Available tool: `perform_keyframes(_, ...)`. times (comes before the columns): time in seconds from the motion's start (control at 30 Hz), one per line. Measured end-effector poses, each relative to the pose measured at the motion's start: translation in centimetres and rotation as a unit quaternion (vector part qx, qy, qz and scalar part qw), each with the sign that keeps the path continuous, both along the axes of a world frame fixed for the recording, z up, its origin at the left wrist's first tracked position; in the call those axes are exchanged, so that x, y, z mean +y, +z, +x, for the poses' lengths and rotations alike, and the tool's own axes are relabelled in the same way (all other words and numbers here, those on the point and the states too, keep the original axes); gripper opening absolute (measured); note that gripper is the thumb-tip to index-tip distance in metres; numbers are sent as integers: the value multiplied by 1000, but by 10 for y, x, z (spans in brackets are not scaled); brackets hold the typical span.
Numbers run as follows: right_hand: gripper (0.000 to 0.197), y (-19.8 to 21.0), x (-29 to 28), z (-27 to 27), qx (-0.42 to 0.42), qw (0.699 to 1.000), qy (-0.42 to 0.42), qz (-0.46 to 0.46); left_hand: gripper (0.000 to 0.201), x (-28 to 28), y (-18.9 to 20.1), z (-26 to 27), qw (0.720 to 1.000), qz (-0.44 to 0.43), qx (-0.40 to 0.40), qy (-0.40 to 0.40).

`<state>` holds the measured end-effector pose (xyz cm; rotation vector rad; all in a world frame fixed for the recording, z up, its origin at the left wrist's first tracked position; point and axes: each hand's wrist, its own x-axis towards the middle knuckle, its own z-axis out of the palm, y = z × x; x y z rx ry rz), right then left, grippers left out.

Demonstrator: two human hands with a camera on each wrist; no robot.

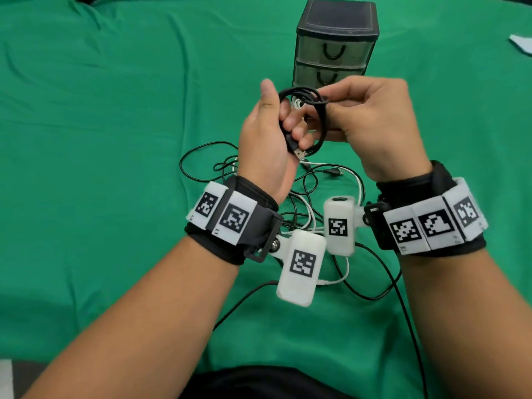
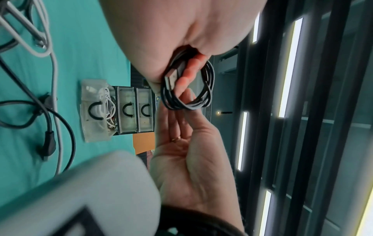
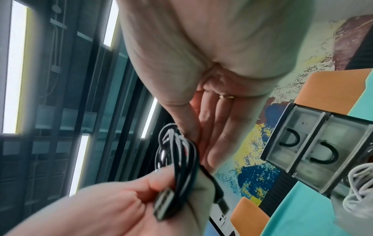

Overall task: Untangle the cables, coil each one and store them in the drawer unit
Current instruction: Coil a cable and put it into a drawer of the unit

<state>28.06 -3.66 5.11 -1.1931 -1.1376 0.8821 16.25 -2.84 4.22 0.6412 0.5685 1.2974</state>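
While both hands are raised above the green tabletop point(image 1: 100, 139) at the centre of the head view, they hold one coiled black cable point(image 1: 312, 110) between them. The left hand point(image 1: 267, 145) has its fingers curled round the lower left part of the coil, with the cable's USB plug point(image 1: 385, 153) sticking out below the fingers. The right hand point(image 1: 374, 125) pinches the coil's right side between thumb and fingers. In the left wrist view the coil point(image 2: 191, 91) shows as several loops lying together, the plug point(image 2: 171, 78) resting across the left fingers point(image 2: 189, 70).

Behind the hands, toward the top of the head view, stands the black drawer unit point(image 1: 336, 33) with clear drawers and dark U-shaped handles. The left wrist view shows its bottom drawer point(image 2: 95, 110) pulled out, with a bundle of white cable point(image 2: 107, 102) lying inside; the two drawers above it sit closed.

Below the hands, a tangle of loose cables point(image 1: 311, 191), black and white, lies on the tabletop, partly hidden by the wrist cameras. Black strands trail from it toward the lower edge of the frame.
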Motion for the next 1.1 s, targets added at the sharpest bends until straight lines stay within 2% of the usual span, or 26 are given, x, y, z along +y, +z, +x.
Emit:
perform_keyframes(0.1, 13, 4, -3, 3, -14, 1000, -3, 11, 44, 4, 0, -1, 1000, -4, 5, 8)
perform_keyframes(0.17, 20, 7, -5, 1, -33, 999, 13, 6, 44, 7, 0, -2, 1000, -6, 9, 21)
perform_keyframes(0.37, 63, 12, -14, -10, -75, 988, 135, 3, 45, 18, 2, -8, 997, -17, 8, 80)
perform_keyframes(0.43, 71, 10, -13, -15, -109, 988, 110, 16, 45, 19, 0, -9, 996, -10, 22, 83)
perform_keyframes(0.53, 66, 7, -10, -17, -117, 992, 38, 32, 45, 16, -2, -7, 995, 20, 66, 70)
perform_keyframes(0.63, 64, 8, -9, -15, -94, 994, 8, 50, 45, 19, 0, -6, 984, 61, 150, 70)
perform_keyframes(0.73, 62, 8, -9, -14, -59, 996, -14, 66, 45, 24, 5, -9, 961, 102, 243, 88)
perform_keyframes(0.9, 55, 12, -9, -16, 41, 996, -10, 77, 58, 19, 18, -16, 894, 139, 411, 110)
perform_keyframes(0.97, 54, 14, -10, -17, 74, 995, 11, 68, 55, 19, 16, -18, 888, 141, 423, 110)
perform_keyframes(1.1, 52, 15, -12, -20, 152, 987, 40, 39, 48, 25, 12, -20, 905, 152, 386, 90)
